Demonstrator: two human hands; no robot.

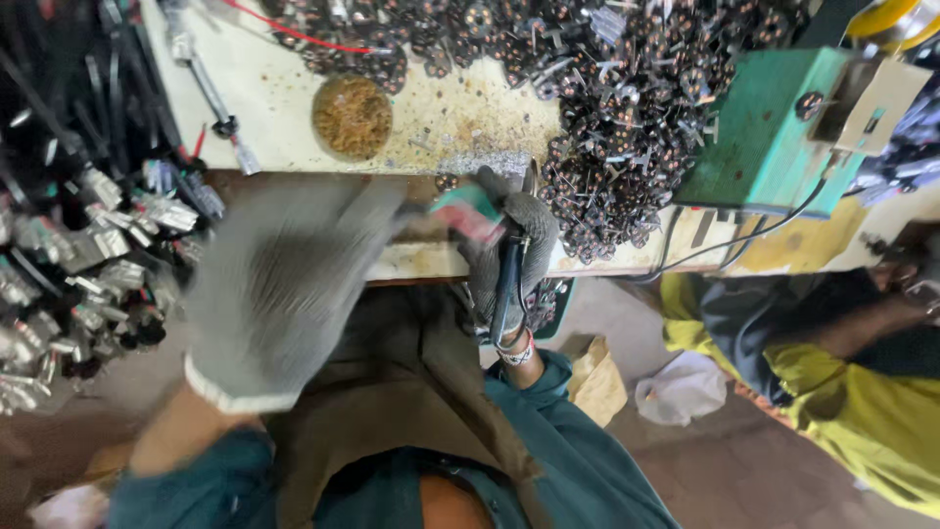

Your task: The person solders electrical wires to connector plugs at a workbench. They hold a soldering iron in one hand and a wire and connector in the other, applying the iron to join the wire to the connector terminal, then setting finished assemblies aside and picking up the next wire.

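My left hand (279,289) wears a grey knit glove and is blurred with motion; it reaches toward a small green and red part (468,213) at the workbench edge. Whether it grips that part I cannot tell. My right hand (509,260), also in a grey glove, is closed on a dark-handled tool (506,289) whose handles point down toward my lap. The small part sits just above the right hand's fingers. A large heap of small dark metal parts (627,108) lies on the bench right behind the hands.
A round tin of brownish bits (352,118) stands on the worn bench top (284,98). A green machine box (774,127) sits at right. Cables with metal connectors (88,245) hang at left. Another person in a yellow sleeve (862,392) is at lower right.
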